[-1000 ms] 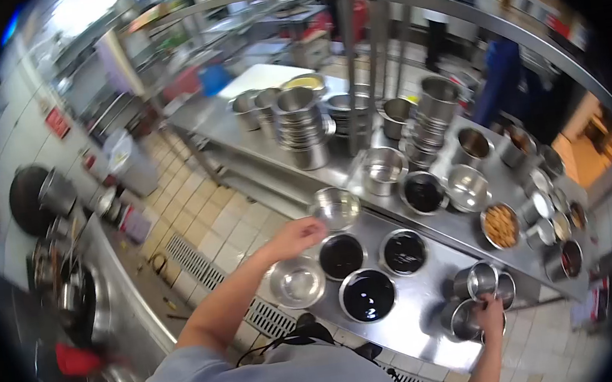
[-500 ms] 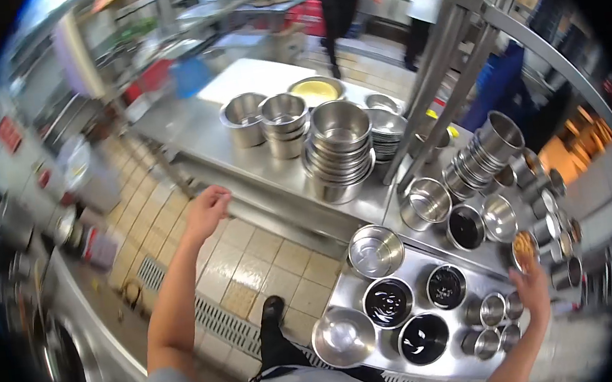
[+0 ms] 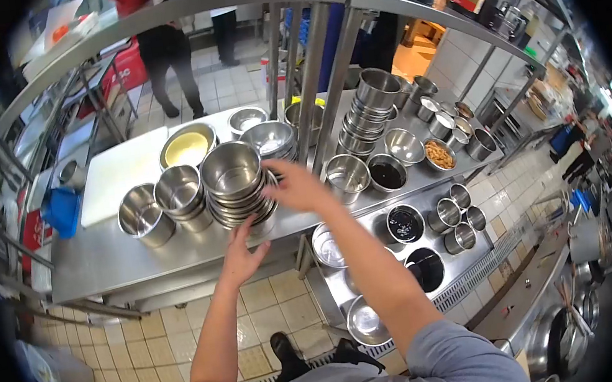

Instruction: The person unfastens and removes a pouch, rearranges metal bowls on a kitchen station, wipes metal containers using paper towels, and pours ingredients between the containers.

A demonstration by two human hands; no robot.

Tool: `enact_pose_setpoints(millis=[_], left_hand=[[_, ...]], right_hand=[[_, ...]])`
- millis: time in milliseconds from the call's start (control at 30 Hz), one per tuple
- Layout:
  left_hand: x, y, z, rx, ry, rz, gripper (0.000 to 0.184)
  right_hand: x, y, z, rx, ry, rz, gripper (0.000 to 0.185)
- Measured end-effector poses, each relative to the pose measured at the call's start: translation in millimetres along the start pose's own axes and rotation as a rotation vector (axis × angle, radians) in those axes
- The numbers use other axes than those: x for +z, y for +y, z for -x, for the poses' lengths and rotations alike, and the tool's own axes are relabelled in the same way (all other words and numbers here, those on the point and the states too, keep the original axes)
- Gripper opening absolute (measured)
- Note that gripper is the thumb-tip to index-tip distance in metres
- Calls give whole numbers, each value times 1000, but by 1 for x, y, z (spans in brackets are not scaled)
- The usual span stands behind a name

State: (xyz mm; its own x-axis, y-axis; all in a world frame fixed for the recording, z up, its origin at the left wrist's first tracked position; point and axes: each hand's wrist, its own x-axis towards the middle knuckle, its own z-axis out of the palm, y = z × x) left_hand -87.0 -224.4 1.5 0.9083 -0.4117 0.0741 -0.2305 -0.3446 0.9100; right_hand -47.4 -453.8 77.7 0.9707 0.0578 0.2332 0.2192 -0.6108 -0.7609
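Observation:
A tall stack of steel pots and bowls [image 3: 232, 171] stands near the table's front edge. My left hand [image 3: 243, 255] is low at its front, fingers apart, the fingertips close to the lower rims. On the stack's right side is my right hand [image 3: 296, 184], its fingers spread and reaching toward the rims; whether they touch is unclear. Left of the stack sit nested steel pots [image 3: 179, 191] and another steel pot [image 3: 145, 214]. Behind my right hand stands a stack of shallow steel bowls [image 3: 270, 140].
A white cutting board [image 3: 123, 175] and a basin with yellow contents [image 3: 187, 146] lie at the back. A steel rail [image 3: 166, 10] and posts cross above. Right are a bowl of brown food [image 3: 439, 154] and pots of dark liquid [image 3: 405, 223]. Two people stand beyond.
The view has swung to the right. My right hand has left the bowl of brown food for the tall stack's right side. My left hand has come up to the stack's front.

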Motion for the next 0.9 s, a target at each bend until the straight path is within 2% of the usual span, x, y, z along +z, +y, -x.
enact_pose_setpoints(millis=[33,67,100,133,167,233,267,333,367,433,467,500,533,567,633,667,733,767,833,867,900], left_hand=[[-4,-2,-7,15,-9,-4,67],[-6,-11,-7,68,13,-13,66],[-6,-21,-5,116,41,-21,64],[-2,-31,1,118,112,-155,58],[0,-33,10,112,112,-157,58],[9,-24,21,-89,115,57,51],[18,-24,22,-92,127,51,51],[38,-20,10,-19,-167,205,46],[49,-6,0,-11,-165,195,46],[79,27,-30,79,-269,118,46],[97,49,-51,228,-214,9,49],[116,71,-79,375,-169,-101,52],[136,93,-112,453,-103,-204,59],[158,116,-150,535,-33,-305,66],[196,170,-216,482,107,-296,84],[213,183,-250,447,146,-396,96],[244,230,-273,326,55,-407,119],[267,219,-298,509,170,-390,122],[296,261,-283,770,205,-298,126],[310,283,-260,845,133,-255,125],[332,311,-228,808,14,-149,124]], right_hand=[[-51,-25,1,214,63,56,54],[-95,-18,-7,283,333,76,56],[-137,26,-25,109,745,317,58],[-173,12,-24,138,971,317,62],[-204,34,-38,197,998,466,60],[-246,125,-71,323,690,794,51],[-256,122,-70,313,686,784,51],[-274,119,-64,513,459,324,42],[-276,131,-61,506,468,316,42],[-278,163,-57,273,770,164,37],[-278,177,-58,162,791,87,35],[-278,172,-54,191,833,20,32],[-281,149,-41,209,840,-201,29],[-288,157,-38,121,862,-334,26],[-308,160,-19,52,820,-572,26],[-324,159,-7,6,800,-640,24],[-361,161,27,-83,779,-776,22],[-382,165,48,-126,777,-843,20],[-425,176,102,-170,674,-898,20],[-447,178,131,-171,622,-816,21],[-464,183,161,-171,563,-739,22]])
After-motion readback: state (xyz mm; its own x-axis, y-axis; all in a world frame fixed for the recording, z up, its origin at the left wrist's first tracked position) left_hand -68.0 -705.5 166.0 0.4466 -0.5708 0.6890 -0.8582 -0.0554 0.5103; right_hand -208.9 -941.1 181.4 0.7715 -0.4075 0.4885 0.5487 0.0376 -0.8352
